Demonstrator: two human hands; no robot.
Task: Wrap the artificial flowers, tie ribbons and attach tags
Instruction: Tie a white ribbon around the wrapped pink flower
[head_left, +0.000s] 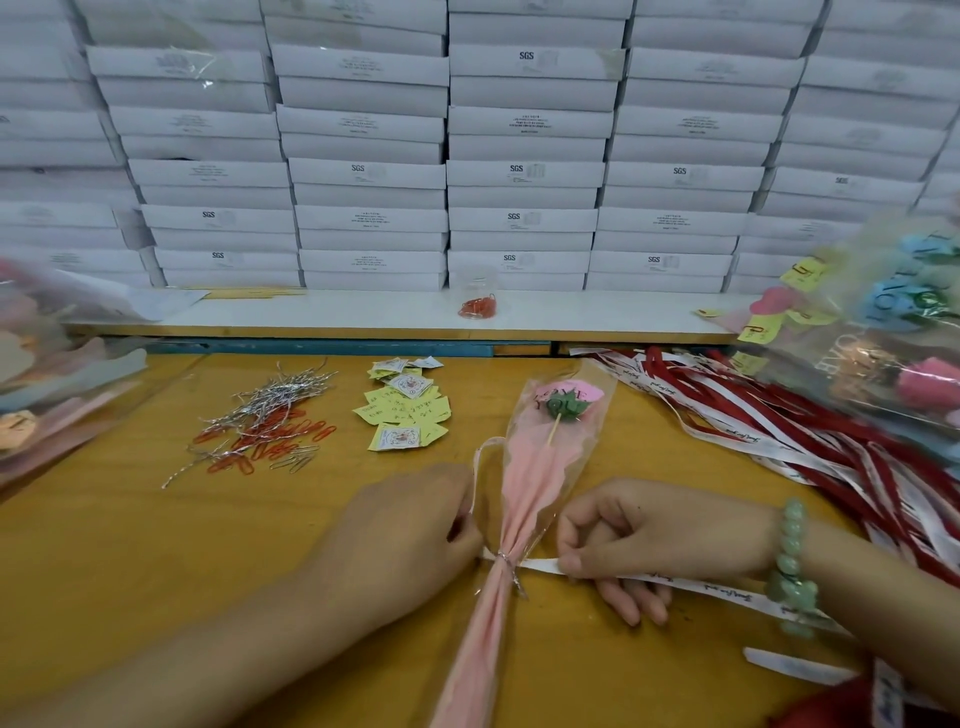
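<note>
Pinches flat white printed ribbon either side of the wire-cinched neck with left hand and right hand. Keeps cone-shaped wrapped flower, pink tissue under clear film, flat on glossy yellow table. Faces stacked white boxes.

Left hand, palm down, fingers curled, fingertips pinching a narrow white printed satin ribbon; right hand, thumb and forefinger pinching the same ribbon, other fingers loosely curled beneath; forearms entering from lower left and lower right
</note>
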